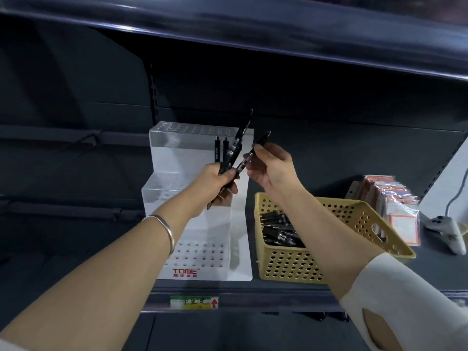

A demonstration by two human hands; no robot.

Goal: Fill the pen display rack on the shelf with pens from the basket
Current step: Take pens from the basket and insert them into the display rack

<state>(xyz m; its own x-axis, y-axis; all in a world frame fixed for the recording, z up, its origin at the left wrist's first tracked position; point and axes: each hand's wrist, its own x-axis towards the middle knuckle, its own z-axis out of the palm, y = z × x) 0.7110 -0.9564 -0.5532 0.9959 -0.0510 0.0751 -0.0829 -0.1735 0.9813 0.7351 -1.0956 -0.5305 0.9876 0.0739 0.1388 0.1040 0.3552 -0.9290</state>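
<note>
Right hand point(274, 171) pinches one pen point(244, 163) mid-barrel, probably light, stiff and slick, while left hand point(215, 184), at its nine o'clock, grips spares point(238, 138).

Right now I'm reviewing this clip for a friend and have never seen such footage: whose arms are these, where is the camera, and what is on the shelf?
There is no machine here: a person wears one camera on the head, looking forward and down, so the two arms are their own. On the dark shelf stands a white stepped pen rack with rows of holes; two black pens stand in its top tier. To its right sits a yellow perforated basket holding more black pens, then a row of packets and a white controller-like device. The left hand grips a small bundle of black pens, and the right hand pinches one pen next to that bundle.
</note>
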